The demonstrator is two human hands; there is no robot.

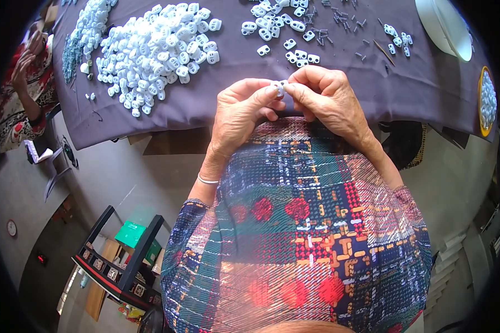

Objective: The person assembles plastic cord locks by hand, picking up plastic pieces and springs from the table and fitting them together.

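Between my two hands, at the table's near edge, is a small white two-hole cord lock (279,89). My left hand (243,108) pinches it from the left with thumb and fingers. From the right, the thumb and forefinger of my right hand (329,100) press on the same piece. My fingertips hide part of it. Just beyond my hands lie several loose white cord locks (301,57) with pairs of dark holes. Farther off to the right are scattered small grey metal pieces (344,22) that look like springs.
A big heap of white plastic parts (155,53) covers the left of the dark tablecloth (197,100), with bluish pieces (89,28) beyond. At right are a thin stick (383,53), a white tub (444,28) and a yellow-rimmed tray (485,102). Another person's hand (23,69) shows far left.
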